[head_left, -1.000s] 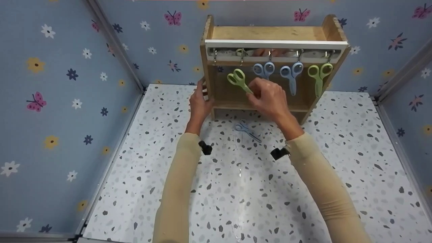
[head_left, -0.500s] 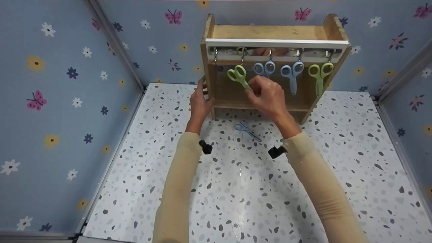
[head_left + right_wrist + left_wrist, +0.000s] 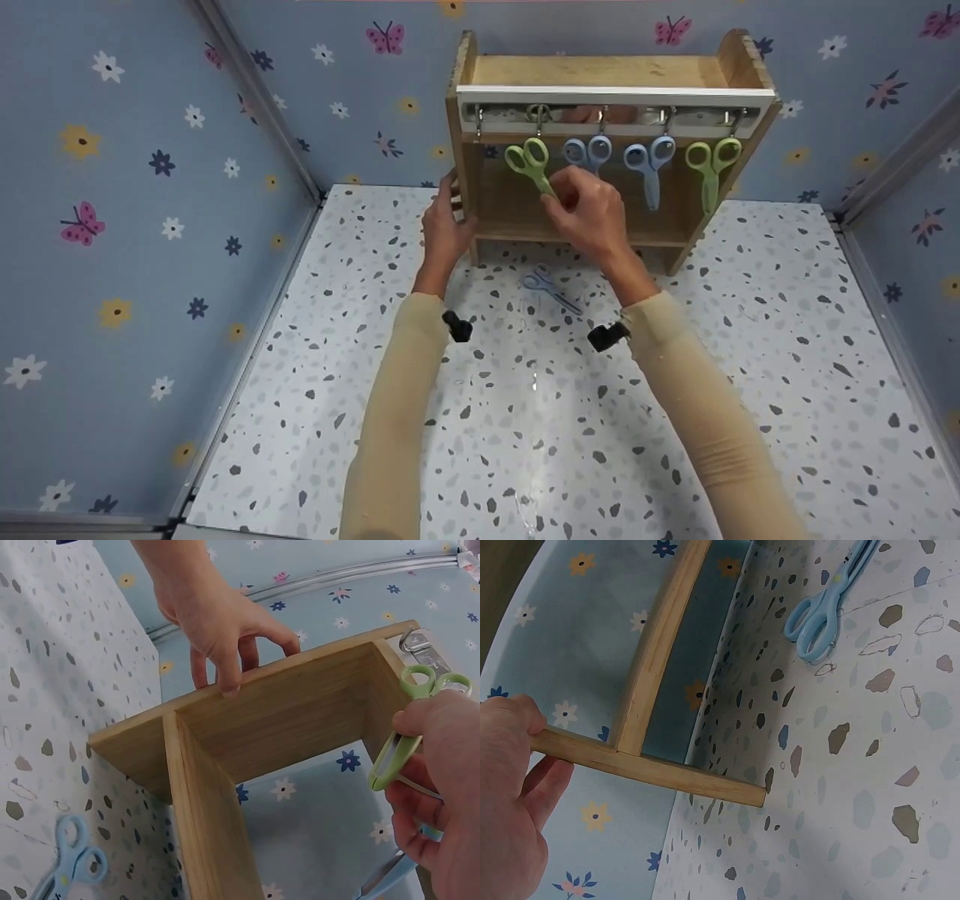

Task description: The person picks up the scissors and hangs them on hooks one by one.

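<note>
My right hand (image 3: 592,208) pinches a pair of green scissors (image 3: 534,163) near the blade end, handle loops uppermost. Those loops lie right at the lower end of the second hook (image 3: 539,124) from the left on a small wooden rack (image 3: 600,71). My left hand (image 3: 444,231) grips the rack's left side panel (image 3: 660,769), thumb toward the front and fingers round the outside. To the right, two blue scissors (image 3: 649,169) and another green pair (image 3: 709,171) hang from hooks. Below on the table lies a further pair of blue scissors (image 3: 553,289), also visible in the left wrist view.
At the rack's far left, a bare hook (image 3: 478,124) hangs from the metal strip. Behind stands a blue flowered wall panel (image 3: 375,97), with another side panel (image 3: 150,262) at left. The speckled white tabletop (image 3: 495,420) stretches out in front.
My right hand has moved slightly left and up with the green scissors, bringing their loops up to the second hook. My left hand has stayed on the rack's side.
</note>
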### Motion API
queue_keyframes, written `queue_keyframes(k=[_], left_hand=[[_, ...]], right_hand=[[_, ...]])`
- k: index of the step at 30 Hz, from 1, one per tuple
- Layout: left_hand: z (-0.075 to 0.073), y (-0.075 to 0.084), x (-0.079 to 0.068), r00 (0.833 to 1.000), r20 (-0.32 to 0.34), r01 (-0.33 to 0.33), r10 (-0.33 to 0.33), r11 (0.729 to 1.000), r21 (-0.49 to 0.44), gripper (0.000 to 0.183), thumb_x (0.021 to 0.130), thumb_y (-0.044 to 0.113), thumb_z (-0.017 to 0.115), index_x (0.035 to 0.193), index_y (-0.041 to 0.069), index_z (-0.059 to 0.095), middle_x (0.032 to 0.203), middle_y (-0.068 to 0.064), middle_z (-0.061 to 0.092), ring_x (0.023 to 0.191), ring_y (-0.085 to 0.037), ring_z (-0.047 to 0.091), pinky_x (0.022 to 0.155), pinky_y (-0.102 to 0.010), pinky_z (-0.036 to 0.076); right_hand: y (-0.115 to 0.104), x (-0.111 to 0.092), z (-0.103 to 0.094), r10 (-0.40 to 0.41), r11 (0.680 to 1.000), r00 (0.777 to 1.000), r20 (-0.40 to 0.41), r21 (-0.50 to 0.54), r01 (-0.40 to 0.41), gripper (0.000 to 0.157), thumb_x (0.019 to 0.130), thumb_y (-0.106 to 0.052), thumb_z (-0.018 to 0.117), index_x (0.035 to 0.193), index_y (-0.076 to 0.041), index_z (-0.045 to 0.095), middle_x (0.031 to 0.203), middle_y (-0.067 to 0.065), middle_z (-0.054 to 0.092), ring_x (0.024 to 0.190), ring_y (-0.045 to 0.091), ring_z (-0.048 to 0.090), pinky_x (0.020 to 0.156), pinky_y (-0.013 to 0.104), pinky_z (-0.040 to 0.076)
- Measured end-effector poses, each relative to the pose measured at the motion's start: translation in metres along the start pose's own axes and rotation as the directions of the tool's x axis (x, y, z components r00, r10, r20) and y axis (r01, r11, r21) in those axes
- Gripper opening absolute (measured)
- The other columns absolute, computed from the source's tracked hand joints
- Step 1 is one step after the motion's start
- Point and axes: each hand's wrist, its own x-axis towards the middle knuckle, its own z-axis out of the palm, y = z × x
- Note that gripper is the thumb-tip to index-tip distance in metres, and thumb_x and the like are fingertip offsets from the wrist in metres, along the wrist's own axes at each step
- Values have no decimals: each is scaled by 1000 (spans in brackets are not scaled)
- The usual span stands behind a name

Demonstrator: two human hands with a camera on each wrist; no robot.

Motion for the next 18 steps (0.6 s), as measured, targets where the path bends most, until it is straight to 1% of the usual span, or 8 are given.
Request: queue_keyframes(k=[4,8,11,15,18], left_hand=[[1,-1,0,1000,-9,-12,12,1000,12,76,105,1,70,173,14,40,159,-25,63,139,-43,72,110,-57,66],[1,-1,0,1000,-16,-15,16,1000,24,76,105,1,70,174,15,40,159,-24,65,138,-41,73,108,-52,67],[1,-2,0,1000,-17,-9,9,1000,26,78,104,1,70,174,15,39,159,-22,64,139,-40,73,109,-49,68],[1,-2,0,1000,-16,-10,11,1000,20,78,105,1,70,174,15,39,159,-22,64,139,-40,73,109,-50,68],[1,-2,0,1000,-17,-16,16,1000,11,78,105,1,70,174,15,39,159,-24,64,138,-41,73,109,-52,67]], right_hand=[[2,1,3,4,1000,1000,-16,27,-4,21,102,-15,81,116,0,76,97,19,76,85,33,71,78,38,53],[5,2,5,11,999,1000,-29,50,-9,21,101,-14,81,115,1,76,92,20,76,81,32,70,76,38,52],[6,2,7,24,998,999,-32,63,-22,20,101,-13,81,114,1,76,91,20,76,80,29,69,76,35,50],[6,1,8,42,996,999,-27,74,-40,20,102,-13,81,114,1,76,90,19,75,79,25,66,74,31,48],[6,0,9,54,995,998,-28,83,-51,19,102,-13,81,114,0,76,89,18,75,78,22,64,73,29,47]])
